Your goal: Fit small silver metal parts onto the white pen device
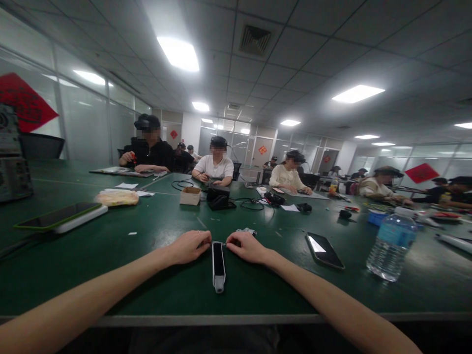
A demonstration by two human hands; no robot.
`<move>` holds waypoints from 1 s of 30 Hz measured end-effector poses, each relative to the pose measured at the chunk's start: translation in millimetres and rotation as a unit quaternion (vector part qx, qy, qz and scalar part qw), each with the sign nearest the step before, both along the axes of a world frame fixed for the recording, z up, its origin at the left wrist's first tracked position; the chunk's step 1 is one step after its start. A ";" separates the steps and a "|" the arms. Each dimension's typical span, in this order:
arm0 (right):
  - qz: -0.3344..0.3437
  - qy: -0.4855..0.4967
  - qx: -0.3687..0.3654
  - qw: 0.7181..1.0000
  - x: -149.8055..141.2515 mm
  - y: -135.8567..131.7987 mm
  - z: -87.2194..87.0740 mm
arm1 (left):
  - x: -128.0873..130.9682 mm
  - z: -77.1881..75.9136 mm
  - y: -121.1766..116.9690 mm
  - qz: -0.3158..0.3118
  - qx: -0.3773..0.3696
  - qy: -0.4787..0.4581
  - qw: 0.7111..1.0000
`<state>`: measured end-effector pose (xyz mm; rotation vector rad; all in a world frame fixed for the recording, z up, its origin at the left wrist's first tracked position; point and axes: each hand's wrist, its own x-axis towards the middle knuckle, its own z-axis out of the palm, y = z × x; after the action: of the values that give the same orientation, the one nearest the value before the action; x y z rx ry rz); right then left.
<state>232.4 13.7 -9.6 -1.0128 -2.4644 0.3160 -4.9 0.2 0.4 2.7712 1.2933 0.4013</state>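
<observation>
A slim white handheld device with a long black face and a grey tip, like a scanning pen (219, 265), lies on the green table between my hands, its tip towards me. My left hand (190, 247) rests left of its far end, fingers curled and pressed together. To the right of that end, my right hand (246, 247) is closed in a similar pinch. Small dark specks show at the fingertips of both hands; what they are, I cannot make out. Behind my right hand lies a crumpled, greyish wrapper-like piece (246, 231), partly hidden.
To the right are a phone (324, 250) and a water bottle (393, 246). Left lies a green-edged phone (61, 216) on a white block. Ahead stand a small cardboard box (190, 195) and a black case (218, 195) beside cables. Several people work across the table.
</observation>
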 end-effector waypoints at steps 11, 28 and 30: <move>0.019 -0.029 0.066 0.997 3.5 1.7 -0.5 | 1.1 4.4 -2.4 0.004 -0.013 0.009 1.000; 0.039 -0.018 0.046 0.998 -1.7 0.1 -1.0 | -0.6 -1.3 4.0 -0.014 -0.007 0.009 1.000; 0.035 -0.024 0.055 0.998 -1.6 0.5 -1.2 | -0.4 -2.0 4.4 -0.014 -0.004 0.009 1.000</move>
<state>230.8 14.3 -10.8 -0.8986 -2.5335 0.1779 -5.4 4.6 -1.6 2.7887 1.2555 0.3704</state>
